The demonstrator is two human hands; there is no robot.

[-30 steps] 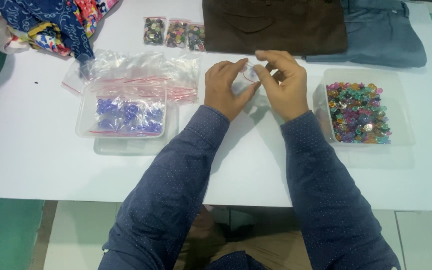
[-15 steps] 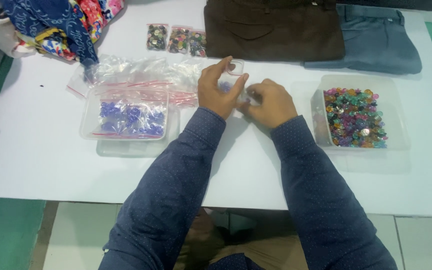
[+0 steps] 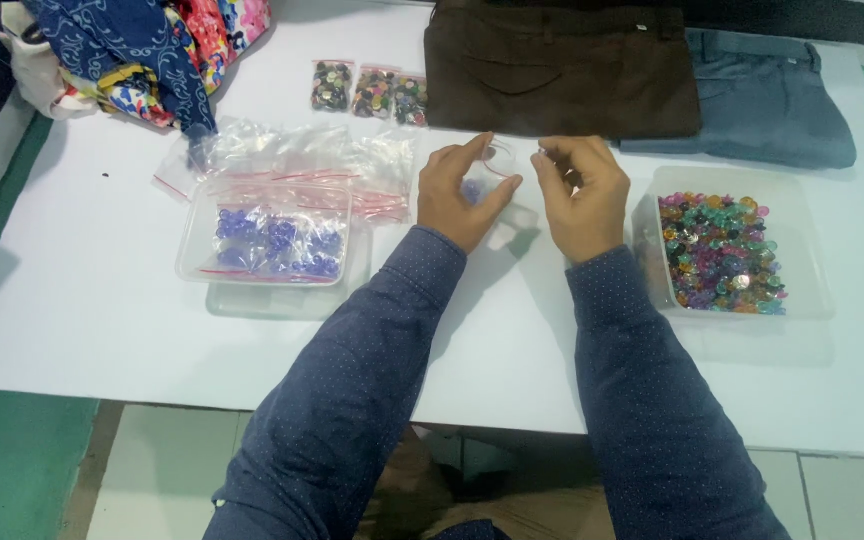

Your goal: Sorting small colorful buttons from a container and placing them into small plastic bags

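Bright even overhead light, soft shadows, slight blur throughout.

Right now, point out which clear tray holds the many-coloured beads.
The clear tray by the right hand; the left tray holds bagged blue beads.

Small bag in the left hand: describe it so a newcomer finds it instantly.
On the white table, just below the brown trousers, the left hand pinches a small clear zip bag. It alone is lifted off the table; the other bags lie flat.
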